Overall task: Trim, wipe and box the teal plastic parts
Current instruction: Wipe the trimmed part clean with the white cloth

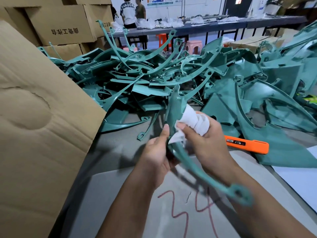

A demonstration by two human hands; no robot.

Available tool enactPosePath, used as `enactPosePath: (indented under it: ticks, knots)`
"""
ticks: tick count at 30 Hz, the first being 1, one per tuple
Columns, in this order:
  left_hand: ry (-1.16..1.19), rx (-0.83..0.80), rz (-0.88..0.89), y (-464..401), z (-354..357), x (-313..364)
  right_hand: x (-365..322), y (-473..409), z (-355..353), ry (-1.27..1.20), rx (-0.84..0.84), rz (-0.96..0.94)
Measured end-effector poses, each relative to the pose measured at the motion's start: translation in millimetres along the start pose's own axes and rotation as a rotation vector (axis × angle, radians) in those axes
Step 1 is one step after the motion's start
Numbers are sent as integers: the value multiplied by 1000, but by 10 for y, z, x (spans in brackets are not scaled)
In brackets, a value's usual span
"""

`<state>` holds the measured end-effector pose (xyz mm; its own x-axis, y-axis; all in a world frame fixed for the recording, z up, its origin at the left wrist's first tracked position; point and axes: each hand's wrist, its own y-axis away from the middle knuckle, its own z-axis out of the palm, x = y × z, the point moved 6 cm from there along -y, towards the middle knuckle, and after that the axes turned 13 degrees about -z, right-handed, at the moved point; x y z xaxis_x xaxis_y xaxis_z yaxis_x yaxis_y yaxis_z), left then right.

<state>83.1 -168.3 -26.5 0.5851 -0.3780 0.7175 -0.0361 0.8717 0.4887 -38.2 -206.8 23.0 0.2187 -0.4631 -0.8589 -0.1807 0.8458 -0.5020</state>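
Observation:
A long curved teal plastic part (174, 107) runs from the pile down to a ring-shaped end near my right forearm. My left hand (157, 152) grips it at the middle, thumb up along its edge. My right hand (204, 141) holds a bunched white cloth (193, 120) pressed against the part just above my left thumb. A big heap of teal parts (137, 78) covers the table behind. The flap of an open cardboard box (39, 117) fills the left side.
An orange utility knife (247, 144) lies on the table right of my right hand. Stacked cardboard boxes (63, 24) stand at the back left. Two people stand at a long table (214, 25) far behind. White sheets (300, 179) lie at the right edge.

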Motion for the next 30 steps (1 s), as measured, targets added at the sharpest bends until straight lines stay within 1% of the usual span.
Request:
enactPosePath:
  ticks: [1,2,3,4,5,6,7,9,10,11,12,13,14,15,16,17,18,19,21,22,24,25,26,28,29,30]
  knots:
    - [-113,103,39,17,-29,4,32,-26,-66,4,71,22]
    - [-223,229,110,33,-78,26,57,-39,-135,-47,150,78]
    - [-346,357,221,66,-138,83,105,-62,-190,-129,218,144]
    - [-516,495,371,119,-201,184,126,-85,-239,-211,256,202]
    - [-724,585,494,170,-213,270,152,-105,-300,-270,269,251]
    - [-945,599,563,188,-185,307,185,-108,-355,-298,286,315]
    - [-1103,521,613,154,-160,282,221,-96,-400,-322,300,383]
    - [-1216,328,666,161,-37,219,255,-65,-379,-397,256,494]
    - [-1229,260,728,199,44,193,227,-54,-298,-450,197,522]
    - [-1232,247,817,225,80,185,197,-45,-215,-484,133,525]
    - [-1207,284,909,258,86,203,165,-31,-150,-460,94,515]
    - [-1162,368,1001,325,80,260,172,-13,-141,-321,85,468]
    - [-1094,461,1066,382,53,318,172,-7,-202,-59,95,378]
    - [-1012,532,1109,426,4,369,103,-39,-288,261,124,210]
    - [-916,589,1125,469,-57,417,-28,-74,-316,524,137,13]
    - [-831,630,1126,506,-118,460,-122,-90,-325,626,146,-154]
    - [-782,643,1122,536,-156,487,-166,-97,-336,587,154,-247]
    - [-792,640,1128,560,-150,499,-174,-96,-335,418,145,-261]
    - [-912,658,1157,629,-34,474,-153,-82,-198,18,36,-188]
    - [-977,653,1165,637,55,433,-158,-57,-104,-83,-29,-167]
    - [-1053,624,1128,637,231,330,-179,-5,46,-133,-115,-187]
    - [-1060,587,1090,629,295,290,-186,2,74,-126,-119,-204]
    - [-1078,545,1060,610,333,263,-192,0,54,-129,-101,-209]
    - [-1220,483,1078,591,361,259,-212,-40,-35,-193,-24,-161]
    - [-1263,428,1086,563,341,271,-205,-64,-88,-240,19,-117]
    - [-1234,335,1064,534,319,283,-180,-84,-138,-304,57,-62]
